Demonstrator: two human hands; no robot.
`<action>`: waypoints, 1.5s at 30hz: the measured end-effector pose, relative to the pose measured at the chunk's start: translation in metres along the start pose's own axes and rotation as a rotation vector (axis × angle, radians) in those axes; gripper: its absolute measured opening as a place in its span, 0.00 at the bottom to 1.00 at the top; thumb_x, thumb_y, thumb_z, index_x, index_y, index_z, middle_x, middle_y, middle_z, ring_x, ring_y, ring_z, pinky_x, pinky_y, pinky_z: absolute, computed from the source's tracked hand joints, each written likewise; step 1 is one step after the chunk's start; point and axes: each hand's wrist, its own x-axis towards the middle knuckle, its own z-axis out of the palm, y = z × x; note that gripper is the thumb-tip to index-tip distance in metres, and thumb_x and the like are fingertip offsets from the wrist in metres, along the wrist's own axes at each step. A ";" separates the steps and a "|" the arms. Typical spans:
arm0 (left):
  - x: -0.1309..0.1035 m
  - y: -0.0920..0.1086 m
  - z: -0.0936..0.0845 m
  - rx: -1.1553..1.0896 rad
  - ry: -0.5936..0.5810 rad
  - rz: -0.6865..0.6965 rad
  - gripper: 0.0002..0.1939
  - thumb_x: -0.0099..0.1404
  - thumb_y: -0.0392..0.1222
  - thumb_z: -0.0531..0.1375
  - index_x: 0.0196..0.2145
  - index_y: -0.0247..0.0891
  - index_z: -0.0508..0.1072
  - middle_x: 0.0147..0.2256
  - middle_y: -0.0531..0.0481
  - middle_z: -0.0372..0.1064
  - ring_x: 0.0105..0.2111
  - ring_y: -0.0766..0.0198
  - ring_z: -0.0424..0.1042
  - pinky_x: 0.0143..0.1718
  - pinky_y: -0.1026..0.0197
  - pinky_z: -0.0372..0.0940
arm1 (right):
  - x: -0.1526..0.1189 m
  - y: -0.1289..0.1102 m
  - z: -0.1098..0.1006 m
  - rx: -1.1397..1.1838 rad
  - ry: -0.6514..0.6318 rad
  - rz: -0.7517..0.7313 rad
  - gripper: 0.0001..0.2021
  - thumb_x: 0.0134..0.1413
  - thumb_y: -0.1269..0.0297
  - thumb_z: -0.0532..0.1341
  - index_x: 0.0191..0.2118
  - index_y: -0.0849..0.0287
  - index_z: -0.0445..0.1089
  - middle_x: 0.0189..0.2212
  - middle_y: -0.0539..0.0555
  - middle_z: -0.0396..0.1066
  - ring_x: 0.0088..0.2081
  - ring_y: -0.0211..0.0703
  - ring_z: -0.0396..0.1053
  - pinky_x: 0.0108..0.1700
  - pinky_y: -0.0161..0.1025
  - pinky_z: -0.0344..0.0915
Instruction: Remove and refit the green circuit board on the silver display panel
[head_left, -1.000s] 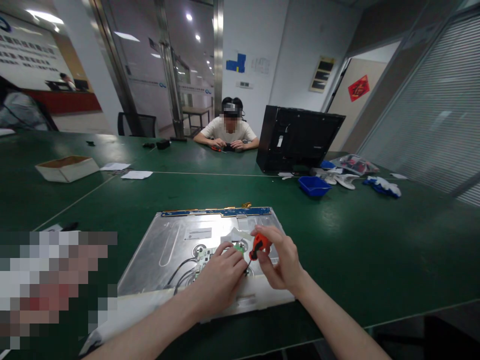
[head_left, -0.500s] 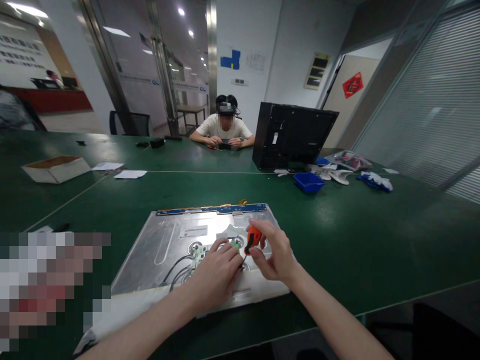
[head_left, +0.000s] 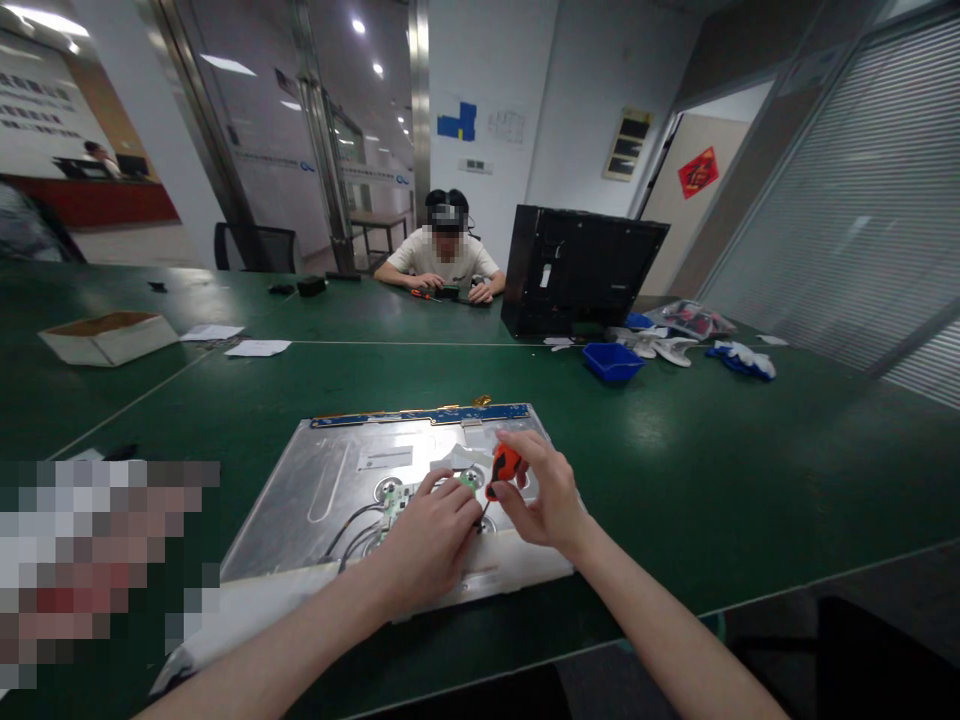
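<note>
The screwdriver (head_left: pixel 503 468) is gripped by the right hand (head_left: pixel 552 492); the left hand (head_left: pixel 437 527) is curled (hold hidden); the bared circuit board (head_left: pixel 395 501) is seemingly still attached

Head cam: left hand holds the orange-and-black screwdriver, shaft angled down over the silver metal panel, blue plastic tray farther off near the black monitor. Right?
Wrong hand: the head view shows the right hand holding the orange-and-black screwdriver. The shaft angled down over the silver metal panel and the blue plastic tray near the black monitor stand.
</note>
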 end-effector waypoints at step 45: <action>0.000 -0.003 0.003 -0.014 0.023 -0.001 0.06 0.63 0.32 0.53 0.34 0.38 0.68 0.36 0.48 0.69 0.40 0.56 0.67 0.54 0.47 0.54 | 0.095 -0.034 -0.040 -0.480 -0.935 0.095 0.06 0.58 0.60 0.58 0.38 0.56 0.65 0.31 0.51 0.74 0.30 0.41 0.70 0.26 0.36 0.48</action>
